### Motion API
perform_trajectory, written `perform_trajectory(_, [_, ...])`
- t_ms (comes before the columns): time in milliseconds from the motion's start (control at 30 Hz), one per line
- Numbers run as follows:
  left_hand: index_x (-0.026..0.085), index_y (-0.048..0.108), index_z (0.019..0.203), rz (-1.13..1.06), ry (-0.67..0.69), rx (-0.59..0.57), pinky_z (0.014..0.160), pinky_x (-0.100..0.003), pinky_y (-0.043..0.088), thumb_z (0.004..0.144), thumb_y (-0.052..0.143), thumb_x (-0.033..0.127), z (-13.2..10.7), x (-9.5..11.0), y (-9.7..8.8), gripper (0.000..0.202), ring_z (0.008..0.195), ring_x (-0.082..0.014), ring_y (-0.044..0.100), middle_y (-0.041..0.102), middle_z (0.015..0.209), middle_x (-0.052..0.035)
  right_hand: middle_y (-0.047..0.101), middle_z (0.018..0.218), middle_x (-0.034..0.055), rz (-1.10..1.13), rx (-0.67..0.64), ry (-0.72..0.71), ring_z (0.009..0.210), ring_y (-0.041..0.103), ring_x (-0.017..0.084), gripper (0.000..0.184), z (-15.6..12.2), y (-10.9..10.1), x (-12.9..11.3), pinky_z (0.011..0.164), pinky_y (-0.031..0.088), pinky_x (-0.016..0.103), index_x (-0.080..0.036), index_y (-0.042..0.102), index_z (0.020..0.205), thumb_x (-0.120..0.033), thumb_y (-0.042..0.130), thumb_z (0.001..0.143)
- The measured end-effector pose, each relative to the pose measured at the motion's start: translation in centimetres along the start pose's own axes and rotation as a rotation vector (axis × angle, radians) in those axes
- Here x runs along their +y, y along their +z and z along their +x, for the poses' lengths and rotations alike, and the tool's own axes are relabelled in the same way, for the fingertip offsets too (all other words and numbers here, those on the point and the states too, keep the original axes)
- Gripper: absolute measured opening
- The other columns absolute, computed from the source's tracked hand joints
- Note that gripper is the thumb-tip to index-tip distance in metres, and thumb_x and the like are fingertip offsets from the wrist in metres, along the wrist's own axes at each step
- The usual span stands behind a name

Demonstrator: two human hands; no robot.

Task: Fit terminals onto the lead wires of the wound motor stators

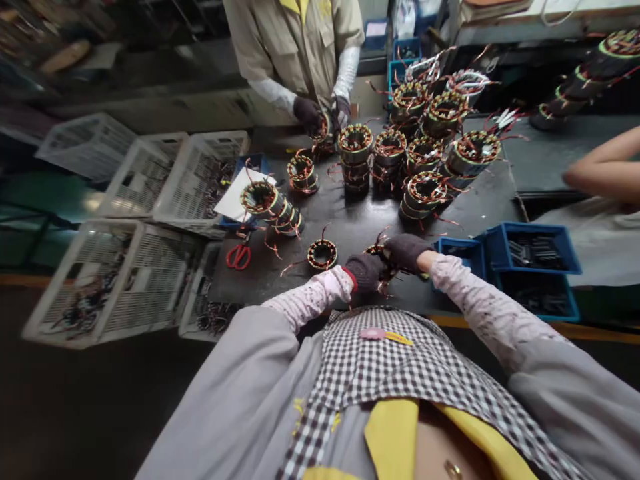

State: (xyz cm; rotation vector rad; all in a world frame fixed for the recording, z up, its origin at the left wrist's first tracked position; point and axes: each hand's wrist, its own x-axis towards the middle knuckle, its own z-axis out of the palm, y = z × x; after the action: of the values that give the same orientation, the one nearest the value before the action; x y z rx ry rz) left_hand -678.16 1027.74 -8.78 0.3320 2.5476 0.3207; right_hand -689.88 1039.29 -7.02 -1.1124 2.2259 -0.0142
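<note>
At the near edge of the dark table, a motor stator (375, 251) with copper windings and loose lead wires is mostly covered by my two gloved hands. My left hand (367, 272) is closed around its near left side. Against its right side, my right hand (406, 253) is also closed, though its fingertips are hidden. Just left of my hands stands another stator (323, 254), its wires sticking out. Red-handled scissors (239, 257) lie farther left, near a leaning stack of stators (273, 207).
Several stator stacks (355, 157) stand at the back and right. Blue bins (543, 230) of dark parts sit right, white crates (135, 287) left. Across the table, a co-worker's gloved hands (309, 115) hold a stator. Another person's arm (607, 163) shows at right.
</note>
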Motion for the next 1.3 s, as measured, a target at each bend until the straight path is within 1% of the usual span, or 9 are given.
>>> perform_trajectory(133, [0.017, 0.077, 0.122, -0.055, 0.001, 0.179, 0.097, -0.044, 0.056, 0.102, 0.055, 0.037, -2.4, -0.1, 1.8, 0.036, 0.115, -0.0317, 0.070, 0.073, 0.125, -0.0165, 0.081, 0.107, 0.0081, 0.414, 0.101, 0.001, 0.090, 0.074, 0.023, 0.040, -2.3, 2.2, 4.3, 0.082, 0.056, 0.031, -0.020, 0.078, 0.120, -0.042, 0.053, 0.099])
perform_trajectory(233, [0.019, 0.063, 0.145, -0.215, -0.065, 0.303, 0.106, -0.041, 0.052, 0.099, 0.063, 0.045, -3.3, 0.8, 2.5, 0.053, 0.127, -0.0298, 0.065, 0.066, 0.142, -0.0149, 0.080, 0.114, 0.0067, 0.613, 0.257, -0.012, 0.100, 0.073, 0.026, 0.035, -4.7, 5.1, 6.1, 0.093, 0.057, 0.038, -0.022, 0.079, 0.115, -0.041, 0.060, 0.092])
perform_trajectory(367, [0.019, 0.044, 0.158, -0.465, -0.203, 0.264, 0.096, -0.036, 0.054, 0.089, 0.078, 0.045, -2.2, 2.7, 1.9, 0.082, 0.116, -0.0292, 0.072, 0.074, 0.130, -0.0120, 0.081, 0.106, 0.0070, 0.674, 0.282, -0.044, 0.102, 0.073, 0.028, 0.024, -6.0, 7.7, 6.4, 0.097, 0.056, 0.044, -0.023, 0.081, 0.100, -0.033, 0.064, 0.086])
perform_trajectory(567, [0.016, 0.058, 0.138, -0.756, -0.346, 0.306, 0.087, -0.030, 0.054, 0.097, 0.069, 0.034, -0.2, 2.9, 1.5, 0.046, 0.101, -0.0209, 0.075, 0.079, 0.111, -0.0069, 0.080, 0.102, 0.0077, 0.744, 0.348, -0.092, 0.095, 0.073, 0.027, 0.022, -4.9, 9.5, 6.7, 0.091, 0.059, 0.042, -0.023, 0.079, 0.099, -0.035, 0.068, 0.084])
perform_trajectory(867, [0.019, 0.066, 0.136, -0.425, -0.290, 0.171, 0.093, -0.034, 0.053, 0.100, 0.062, 0.036, -3.4, 2.2, 0.4, 0.040, 0.111, -0.0264, 0.073, 0.076, 0.122, -0.0111, 0.077, 0.093, 0.0116, 0.355, 0.430, -0.142, 0.085, 0.071, 0.026, 0.023, -3.6, 6.9, 6.0, 0.080, 0.055, 0.038, -0.019, 0.077, 0.095, -0.033, 0.058, 0.094])
perform_trajectory(1033, [0.021, 0.074, 0.126, -0.414, -0.304, 0.106, 0.088, -0.034, 0.054, 0.090, 0.074, 0.048, -2.9, 2.3, 0.4, 0.046, 0.107, -0.0273, 0.072, 0.077, 0.118, -0.0095, 0.077, 0.114, 0.0111, 0.732, 0.724, -0.056, 0.101, 0.072, 0.025, 0.035, -3.4, 6.0, 4.7, 0.089, 0.058, 0.039, -0.020, 0.069, 0.123, -0.041, 0.057, 0.098])
perform_trajectory(1133, [0.018, 0.078, 0.116, -0.389, -0.372, 0.152, 0.086, -0.036, 0.054, 0.096, 0.068, 0.046, -1.9, 2.4, 1.4, 0.036, 0.104, -0.0284, 0.073, 0.078, 0.110, -0.0119, 0.078, 0.112, 0.0121, 0.775, 0.673, 0.114, 0.097, 0.073, 0.028, 0.044, -4.1, 7.5, 3.7, 0.085, 0.059, 0.042, -0.021, 0.070, 0.126, -0.048, 0.068, 0.091])
perform_trajectory(1200, [0.019, 0.078, 0.118, -0.386, -0.333, 0.237, 0.089, -0.035, 0.054, 0.100, 0.063, 0.040, -1.9, 2.3, 2.3, 0.032, 0.107, -0.0265, 0.073, 0.078, 0.115, -0.0115, 0.079, 0.111, 0.0122, 0.667, 0.552, 0.167, 0.094, 0.073, 0.028, 0.042, -4.6, 8.8, 2.6, 0.085, 0.059, 0.044, -0.021, 0.073, 0.123, -0.046, 0.071, 0.089])
perform_trajectory(1300, [0.022, 0.075, 0.127, -0.336, -0.237, 0.392, 0.096, -0.034, 0.053, 0.103, 0.058, 0.032, -3.0, 1.8, 3.4, 0.031, 0.117, -0.0236, 0.070, 0.074, 0.130, -0.0098, 0.078, 0.115, 0.0123, 0.509, 0.578, 0.177, 0.102, 0.072, 0.030, 0.034, -5.0, 10.1, 0.9, 0.093, 0.056, 0.044, -0.022, 0.076, 0.121, -0.037, 0.066, 0.092])
